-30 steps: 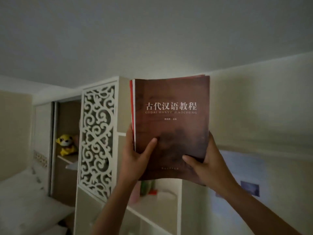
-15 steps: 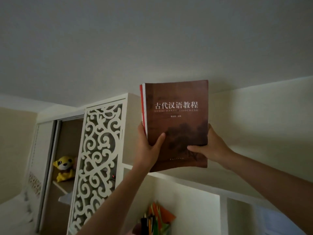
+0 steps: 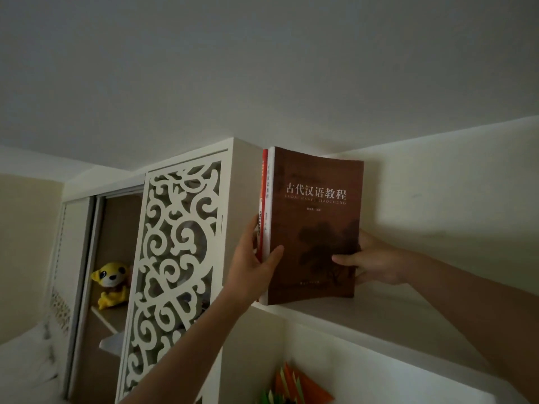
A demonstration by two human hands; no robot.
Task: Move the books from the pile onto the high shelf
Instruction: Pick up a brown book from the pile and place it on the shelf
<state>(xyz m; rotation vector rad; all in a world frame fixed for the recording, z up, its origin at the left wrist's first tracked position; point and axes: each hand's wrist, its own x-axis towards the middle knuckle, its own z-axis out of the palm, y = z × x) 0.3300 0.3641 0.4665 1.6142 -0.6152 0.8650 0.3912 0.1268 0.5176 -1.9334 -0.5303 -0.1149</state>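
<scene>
Dim light covers a pale ceiling and walls, with white built-in furniture along the wall. At far left, an open wardrobe bay holds a yellow plush toy [image 3: 112, 282] seated on an inner shelf. Next to it stands a white fretwork panel [image 3: 178, 275] cut in scroll patterns, whose cabinet side forms the left end stop for the high shelf [image 3: 379, 313]. The left hand [image 3: 252, 268] grips the spine edge of the books, thumb laid across the front cover and fingers behind, apparently to keep the volumes squeezed together as one block. That block consists of a thin red-spined book [image 3: 264, 205] against the cabinet side and a brown textbook [image 3: 315, 228] with white title lettering facing the room. Both stand upright with their lower edges at the shelf's front lip, close to the left end. The right hand [image 3: 370, 262] pinches the fore-edge, thumb on the cover and fingers curled behind, probably steadying the block against tipping. Seating appears nearly complete; sliding the block fully back likely remains. Below the shelf, orange and green folded paper [image 3: 291, 386] sits in a lower compartment.
</scene>
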